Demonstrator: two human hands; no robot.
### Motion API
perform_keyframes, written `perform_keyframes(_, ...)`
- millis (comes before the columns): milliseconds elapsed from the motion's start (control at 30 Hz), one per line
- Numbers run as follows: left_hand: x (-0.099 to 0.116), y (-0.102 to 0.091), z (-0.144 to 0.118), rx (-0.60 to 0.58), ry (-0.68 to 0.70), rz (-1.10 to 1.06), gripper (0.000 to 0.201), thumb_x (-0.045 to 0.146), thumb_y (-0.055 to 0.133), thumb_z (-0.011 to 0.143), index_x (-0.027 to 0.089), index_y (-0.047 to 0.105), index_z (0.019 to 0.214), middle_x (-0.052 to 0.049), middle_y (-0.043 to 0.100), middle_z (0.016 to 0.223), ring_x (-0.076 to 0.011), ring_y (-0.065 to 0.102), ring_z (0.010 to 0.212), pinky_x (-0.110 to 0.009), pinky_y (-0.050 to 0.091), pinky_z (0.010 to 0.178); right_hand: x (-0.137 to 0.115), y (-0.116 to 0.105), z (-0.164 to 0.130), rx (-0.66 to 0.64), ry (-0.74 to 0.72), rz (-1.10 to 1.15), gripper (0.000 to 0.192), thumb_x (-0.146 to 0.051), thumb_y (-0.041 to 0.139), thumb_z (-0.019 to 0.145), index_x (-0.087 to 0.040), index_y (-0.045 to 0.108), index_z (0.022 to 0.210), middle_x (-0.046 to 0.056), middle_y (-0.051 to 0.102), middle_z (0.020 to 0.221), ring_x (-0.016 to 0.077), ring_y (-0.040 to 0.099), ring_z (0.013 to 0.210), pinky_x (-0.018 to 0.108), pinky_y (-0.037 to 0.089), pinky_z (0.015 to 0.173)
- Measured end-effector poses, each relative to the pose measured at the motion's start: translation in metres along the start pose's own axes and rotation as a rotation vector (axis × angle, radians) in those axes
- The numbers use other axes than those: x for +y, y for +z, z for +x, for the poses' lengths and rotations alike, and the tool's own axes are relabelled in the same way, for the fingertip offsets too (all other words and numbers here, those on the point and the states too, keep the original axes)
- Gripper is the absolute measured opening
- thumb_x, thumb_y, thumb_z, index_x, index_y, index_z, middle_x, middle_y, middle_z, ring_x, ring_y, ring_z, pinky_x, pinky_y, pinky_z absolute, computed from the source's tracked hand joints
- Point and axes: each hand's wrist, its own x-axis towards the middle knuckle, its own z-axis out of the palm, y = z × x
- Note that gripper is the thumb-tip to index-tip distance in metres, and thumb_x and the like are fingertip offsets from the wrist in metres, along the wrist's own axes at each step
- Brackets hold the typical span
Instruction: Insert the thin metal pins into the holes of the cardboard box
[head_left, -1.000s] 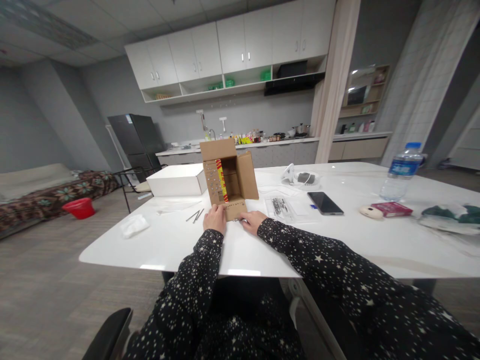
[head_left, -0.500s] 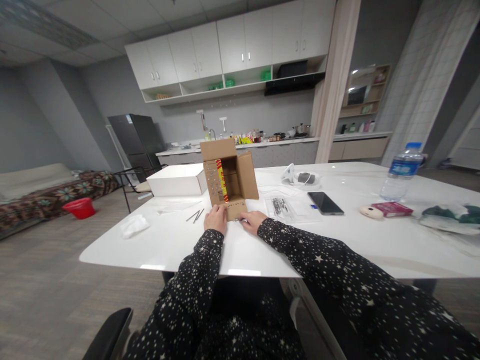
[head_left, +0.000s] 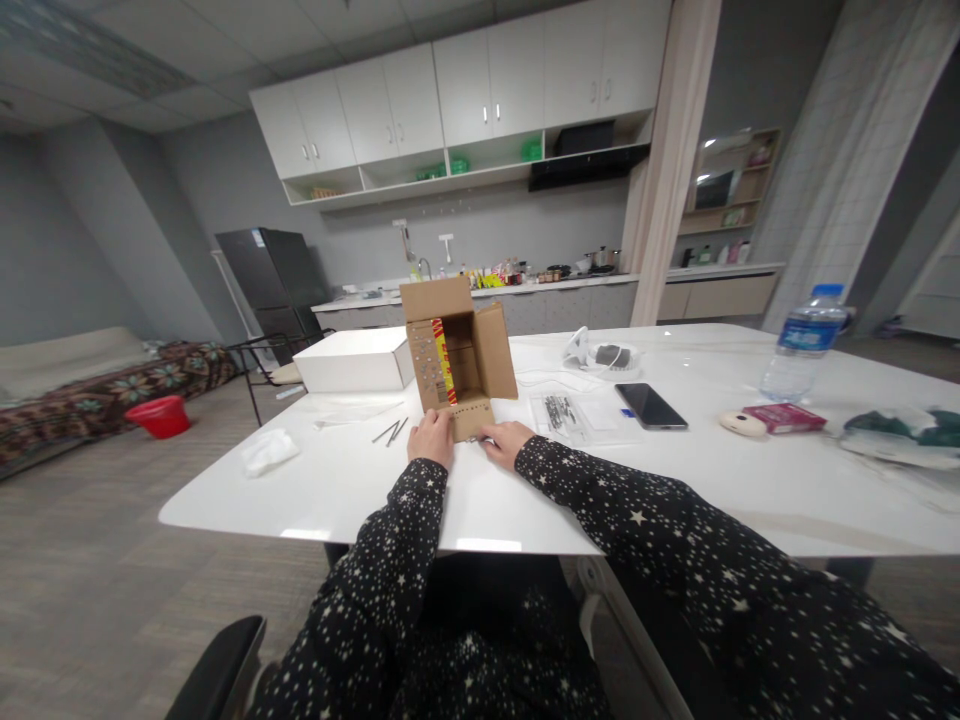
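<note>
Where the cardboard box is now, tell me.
In the head view, the cardboard box sits near centre, right of the white box, by the left hand and right hand.

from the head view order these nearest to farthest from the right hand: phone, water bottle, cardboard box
Starting at the right hand:
1. Cardboard box, its front flap right by the fingertips, on their left
2. Phone, flat on the table to the hand's right
3. Water bottle, upright, farther right beyond the phone
</note>
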Motion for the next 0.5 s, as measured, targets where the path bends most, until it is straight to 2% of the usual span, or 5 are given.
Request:
perform_keyframes(167, -0.0011, 0.0039, 0.0018, -0.014, 0.037, 0.002, 0.028, 0.021, 0.038, 0.091, 0.025, 0.058, 0.111, -0.007, 0.056, 0.107, -0.0197, 0.057, 0.1, -0.033, 0.043, 0.082, 0.0005, 0.0002, -0.0001, 0.012, -0.008, -0.004, 0.028, -0.028, 0.043, 0.088, -0.025, 0.062, 0.108, 0.003, 0.07, 0.098, 0.0182, 0.062, 0.086, 0.027, 0.04, 0.075)
perform_keyframes(500, -0.0014, 0.002, 0.001, 0.005, 0.003, 0.016, 0.028, 0.021, 0.038, 0.09, 0.026, 0.056, 0.112, -0.006, 0.058, 0.105, -0.0203, 0.058, 0.097, -0.034, 0.043, 0.081, 0.0019, 0.0034, 0.0015, 0.03, -0.02, -0.01, 0.027, -0.028, 0.043, 0.086, -0.024, 0.062, 0.106, 0.003, 0.07, 0.096, 0.019, 0.063, 0.085, 0.027, 0.04, 0.073)
